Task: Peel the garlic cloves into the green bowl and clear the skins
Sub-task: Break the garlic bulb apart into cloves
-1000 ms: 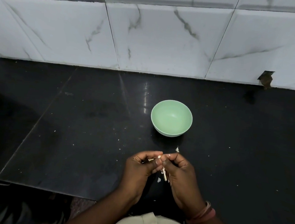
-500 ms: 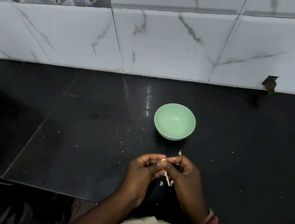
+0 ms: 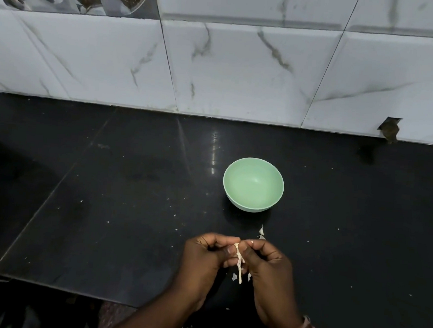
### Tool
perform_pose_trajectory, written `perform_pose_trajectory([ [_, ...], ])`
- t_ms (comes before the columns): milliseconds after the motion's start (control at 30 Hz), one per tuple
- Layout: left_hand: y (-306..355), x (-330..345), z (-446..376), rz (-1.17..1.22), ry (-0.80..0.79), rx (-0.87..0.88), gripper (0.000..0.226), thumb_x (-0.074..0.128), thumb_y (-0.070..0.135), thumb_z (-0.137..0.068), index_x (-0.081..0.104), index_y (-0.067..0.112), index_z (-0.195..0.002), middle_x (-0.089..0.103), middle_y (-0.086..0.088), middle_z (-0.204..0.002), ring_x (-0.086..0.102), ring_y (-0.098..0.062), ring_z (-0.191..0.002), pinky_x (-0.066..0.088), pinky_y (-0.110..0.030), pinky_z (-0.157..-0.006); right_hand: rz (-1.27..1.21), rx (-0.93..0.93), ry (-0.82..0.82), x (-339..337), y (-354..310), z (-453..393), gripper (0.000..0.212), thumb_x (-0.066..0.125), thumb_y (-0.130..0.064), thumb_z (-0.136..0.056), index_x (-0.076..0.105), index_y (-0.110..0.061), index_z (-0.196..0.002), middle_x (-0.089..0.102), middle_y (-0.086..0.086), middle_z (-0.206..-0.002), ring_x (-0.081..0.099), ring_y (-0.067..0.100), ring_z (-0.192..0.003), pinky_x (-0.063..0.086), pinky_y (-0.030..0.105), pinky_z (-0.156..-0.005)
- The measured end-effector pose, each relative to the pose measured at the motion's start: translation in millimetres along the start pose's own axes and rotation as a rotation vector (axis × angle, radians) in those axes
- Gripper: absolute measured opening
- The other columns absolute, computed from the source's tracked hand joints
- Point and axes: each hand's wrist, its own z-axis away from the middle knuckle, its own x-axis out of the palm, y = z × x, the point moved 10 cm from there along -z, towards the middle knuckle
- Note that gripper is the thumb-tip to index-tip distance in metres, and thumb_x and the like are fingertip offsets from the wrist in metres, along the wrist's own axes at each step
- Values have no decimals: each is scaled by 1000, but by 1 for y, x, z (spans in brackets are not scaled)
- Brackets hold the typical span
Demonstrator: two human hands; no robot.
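left hand (image 3: 202, 258), right hand (image 3: 267, 263) pinch garlic clove (image 3: 239, 258) | green bowl (image 3: 251, 205) beyond

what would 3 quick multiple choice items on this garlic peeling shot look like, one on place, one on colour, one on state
1. Where does the bowl stand?
A. on the black counter, beyond the hands
B. in the person's lap
C. against the wall tiles

2. What colour is the bowl?
A. red
B. light green
C. black

3. What are the hands doing?
A. lying flat on the counter
B. lifting the bowl
C. both pinching a garlic piece between them

Answers:
1. A: it sits on the counter past the left hand and the right hand, apart from the wall.
2. B: rim and inside are pale green.
3. C: fingers of both hands curl round the garlic piece, with a pale strip hanging below.
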Motion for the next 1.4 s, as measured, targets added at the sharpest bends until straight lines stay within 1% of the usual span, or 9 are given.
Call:
perform_pose_trajectory([
  [133,-7,0,1,41,-4,-29,14,64,-12,-87,74,-4,-93,75,-22,-90,73,-24,-80,59,-25,-69,2,35,-14,-1,4,-1,6,74,-10,-87,78,-9,-82,69,20,-74,56,29,-68,48,46,-69],
  [300,-18,-1,-1,124,-24,-91,15,63,-7,-90,73,-2,-100,75,-17,-94,72,-22,-87,59,-25,-73,35,54,-29,-1,4,2,11,70,-10,-92,80,-8,-91,77,19,-88,70,28,-78,55,43,-79],
  [500,-26,-1,-2,165,-35,-141,16,61,-5,-92,70,-3,-105,72,-19,-97,71,-21,-86,58,-24,-71,31,94,-3,-5,15,-2,22,60,-14,-100,77,-8,-89,75,22,-85,65,33,-74,53,45,-72],
  [733,-35,8,2,308,-95,-239,22,55,0,-96,66,-3,-115,71,-18,-98,69,-21,-83,59,-28,-72,34,75,90,-30,11,-12,16,59,-10,-101,67,4,-100,69,15,-74,59,20,-58,50,30,-48],
  [833,-36,8,2,294,-102,-238,24,53,-1,-97,67,-3,-117,71,-20,-101,69,-22,-84,60,-29,-75,145,28,144,-44,8,-16,10,59,-4,-99,67,-2,-105,73,13,-80,65,20,-63,56,30,-52],
  [933,-37,7,0,298,-108,-226,26,54,1,-97,67,-4,-119,71,-22,-106,70,-23,-90,59,-32,-86,433,-98,151,-42,-3,-11,13,69,-15,-94,70,-25,-103,76,-6,-92,71,9,-82,59,32,-71],
  [1033,-35,8,-2,314,-119,-208,32,61,5,-90,67,-4,-120,71,-22,-112,68,-23,-96,59,-30,-88,575,-245,102,-24,-22,2,15,75,-18,-89,71,-30,-98,70,-14,-98,67,-2,-86,50,14,-75],
  [1233,-33,11,-1,296,-128,-162,33,65,1,-81,69,-3,-113,74,-20,-105,73,-18,-88,59,-22,-76,440,-100,-46,-10,-6,-4,10,73,-8,-89,73,-18,-92,75,3,-79,71,18,-70,53,27,-57],
  [1400,-33,3,-5,163,-87,-133,29,69,-1,-82,73,-1,-111,74,-23,-105,74,-23,-91,59,-23,-75,401,-99,-91,-6,-9,0,6,71,-6,-91,73,-11,-92,75,7,-71,67,12,-61,52,25,-56],
])
